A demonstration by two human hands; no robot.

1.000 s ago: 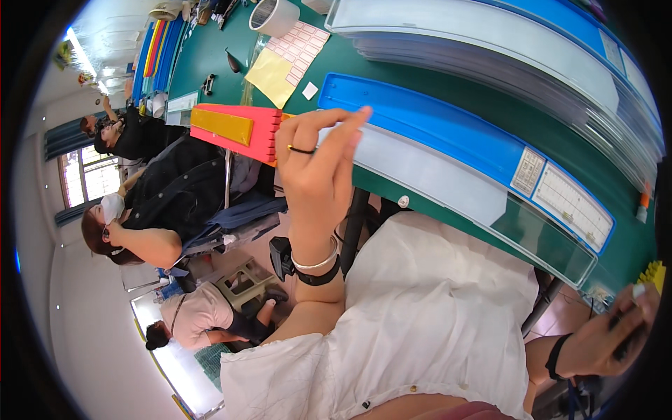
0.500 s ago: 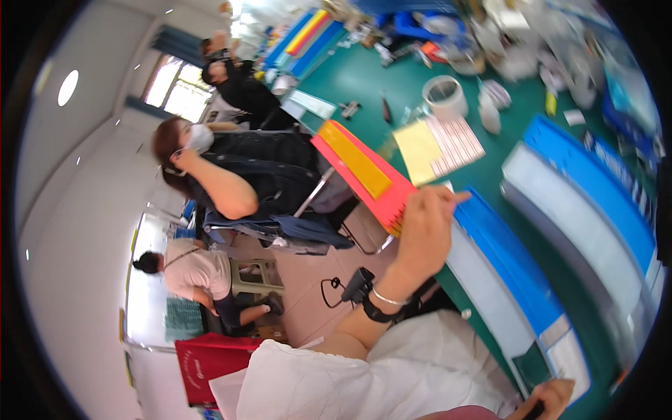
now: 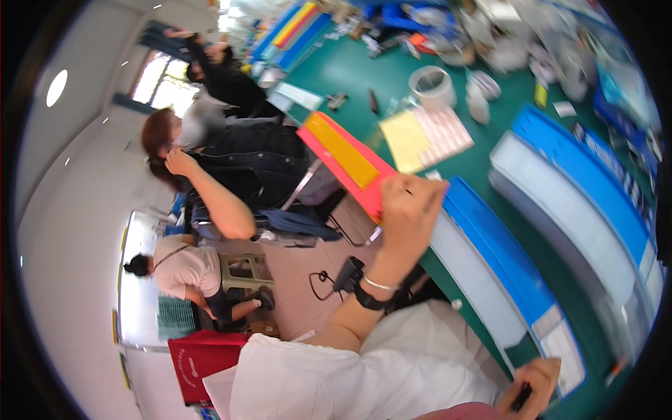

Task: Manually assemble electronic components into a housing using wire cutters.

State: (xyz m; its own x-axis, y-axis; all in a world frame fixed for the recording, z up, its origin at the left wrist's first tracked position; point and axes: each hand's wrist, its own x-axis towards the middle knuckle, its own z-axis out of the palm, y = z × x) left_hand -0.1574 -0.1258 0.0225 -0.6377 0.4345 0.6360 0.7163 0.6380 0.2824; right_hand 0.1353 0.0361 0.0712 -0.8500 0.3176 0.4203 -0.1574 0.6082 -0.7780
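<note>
My left hand (image 3: 409, 213), with a bracelet and a dark wristband, is closed with fingertips together. It hovers between a long pink-red piece with a yellow-orange strip (image 3: 343, 150) and the upper end of a blue-and-grey panel (image 3: 500, 259). Anything in its fingers is too small to make out. At the panel's lower end, my right hand (image 3: 535, 385) has its fingers curled round something dark, mostly hidden. A white label area (image 3: 560, 346) shows at that end of the panel.
A second blue-and-grey panel (image 3: 581, 210) lies on the green table (image 3: 329, 70). Beyond are a tape roll (image 3: 432, 87), yellow and striped papers (image 3: 427, 136), a small bottle (image 3: 478, 108) and plastic bags. A seated person (image 3: 238, 157) is close on the left; others are farther back.
The view has shifted slightly, moving the scene left. My left hand's extended finger has drawn in toward the others. My right hand shows more fully at the panel's lower end.
</note>
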